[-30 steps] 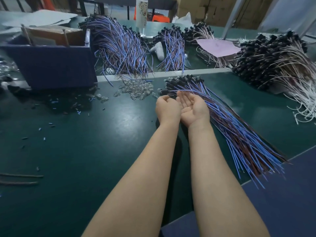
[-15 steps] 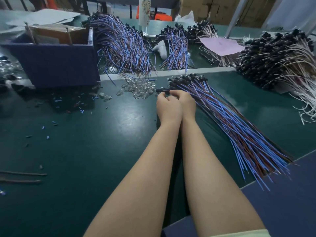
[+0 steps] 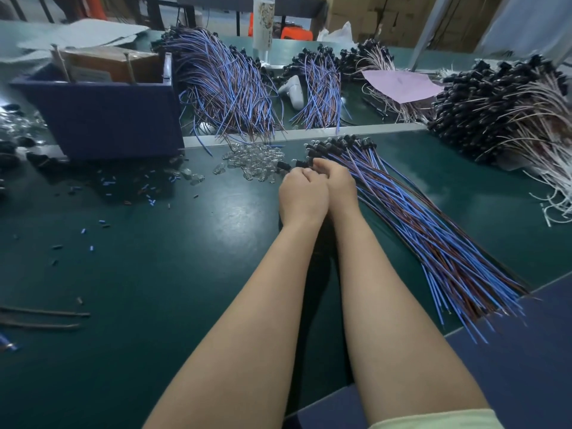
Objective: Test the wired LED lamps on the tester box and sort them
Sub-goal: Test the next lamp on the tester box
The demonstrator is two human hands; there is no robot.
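Right now both my hands are pressed together at the head end of the bundle of wired lamps (image 3: 418,218). It lies fanned on the bench (image 3: 185,274) to my right, black heads away from me, blue and brown leads trailing toward the near edge. My left hand (image 3: 301,198) and right hand (image 3: 339,187) touch side by side, fingers curled in. Between them they seem to pinch one lamp (image 3: 288,165), whose black head pokes out past my knuckles toward the heap of clear bulbs (image 3: 257,159). The fingertips are hidden from me, so I can't tell exactly how the grip sits.

I judge this to be the pick-out step: one lamp singled out, not yet tested. Next its lead must be drawn free of the others without dragging them along. Then it goes left to the blue box (image 3: 105,119), which I take to hold the tester, and its bare wire ends touch the contacts. Tangled leads are the likely snag.
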